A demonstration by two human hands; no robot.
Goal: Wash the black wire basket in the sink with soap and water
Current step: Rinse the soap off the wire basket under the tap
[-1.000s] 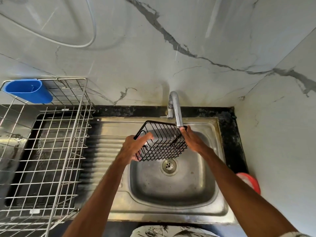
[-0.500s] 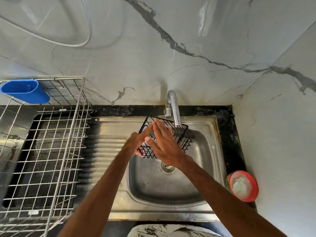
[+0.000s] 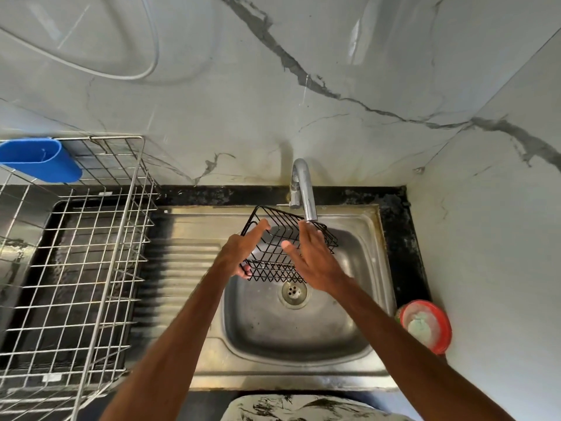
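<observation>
The black wire basket (image 3: 273,238) hangs tilted over the steel sink (image 3: 368,235), just under the spout of the chrome tap (image 3: 303,189). My left hand (image 3: 243,252) grips the basket's left side, thumb on the upper rim and fingers under the lower edge. My right hand (image 3: 312,259) lies flat with fingers spread against the basket's wires, right below the spout. No water stream can be made out. The drain (image 3: 293,291) lies below the basket.
A steel wire dish rack (image 3: 76,268) with a blue plastic cup (image 3: 39,161) stands on the drainboard at the left. A red tub of pale soap (image 3: 426,325) sits on the black counter edge at the right. Marble walls close in behind and to the right.
My right hand left the basket's right rim and came across onto its wires, fingers spread. The basket tilted and shifted slightly back under the tap; my left hand kept its hold.
</observation>
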